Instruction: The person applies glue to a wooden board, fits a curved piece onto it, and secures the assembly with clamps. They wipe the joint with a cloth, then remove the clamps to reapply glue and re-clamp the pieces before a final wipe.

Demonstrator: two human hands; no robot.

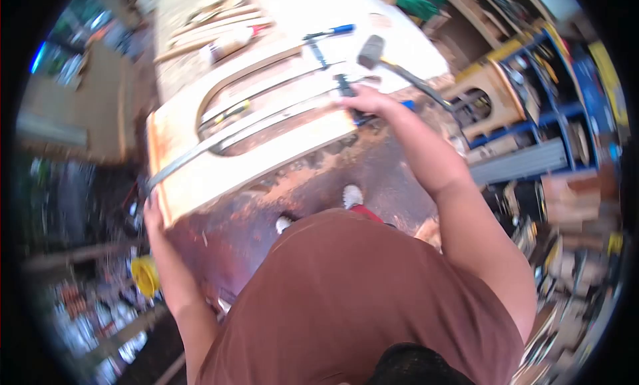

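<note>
A light wooden frame [266, 168] with a long rounded opening lies along the near side of the workbench. A long metal bar clamp [246, 130] stretches across it, from its left end to near my right hand [366, 100]. The fingers of that hand close on the clamp's right end, by its dark sliding jaw; a blue handle [407, 105] shows beside it. My left hand [153, 213] touches the frame's left end, just below the clamp's other end; its fingers are blurred and partly hidden. A second clamp [329, 33] with a blue handle lies behind.
A mallet [371, 50] rests on the bench, right of the second clamp. Wooden strips [216, 26] and a glue bottle [229, 44] lie at the back left. Blue shelving [572, 112] with tools stands at right. A yellow bucket [144, 276] is at lower left.
</note>
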